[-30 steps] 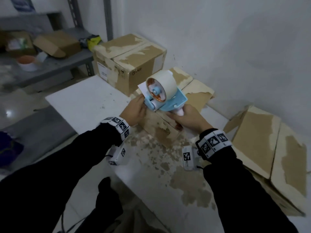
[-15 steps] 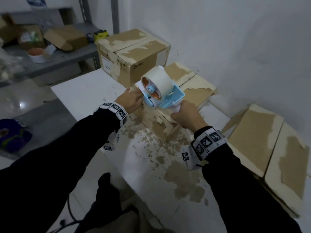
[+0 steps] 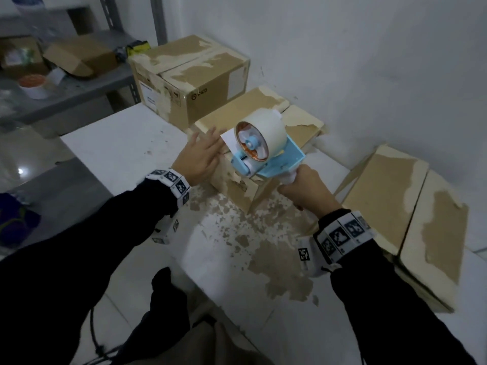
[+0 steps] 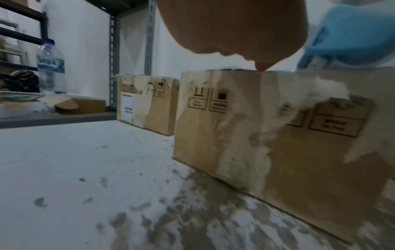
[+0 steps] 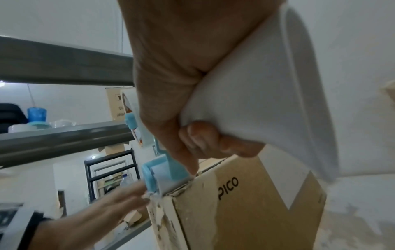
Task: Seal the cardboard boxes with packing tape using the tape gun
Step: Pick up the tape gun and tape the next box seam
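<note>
The tape gun (image 3: 266,154) is a pale blue plastic frame with a white handle, carrying a fat roll of cream tape (image 3: 261,133) on an orange-lined core with a blue hub. It sits tilted at the near top edge of the middle box (image 3: 237,117), its roller end touching that corner; in the right wrist view the blue roller meets the torn corner of the box. A short white tab of tape (image 3: 228,139) sticks out from the roll toward the left hand.

The right hand (image 3: 307,191) is wrapped tight around the white handle, fingers and thumb curled fully round it. The left hand (image 3: 200,156) lies flat, fingers straight and spread, over the box top just beside the tab; it holds nothing. Whether its palm presses the cardboard cannot be told.

The box is brown cardboard, closed, its skin peeled in pale ragged patches on top and sides, with black handling symbols on one side and "PICO" printed on another. It stands on a white table (image 3: 110,143) flecked with brown scraps. A larger box (image 3: 210,83) stands just behind it by the wall, and a third box (image 3: 395,196) lies well to the right. A shelf (image 3: 79,88) at the left holds a small carton and a tape roll.
</note>
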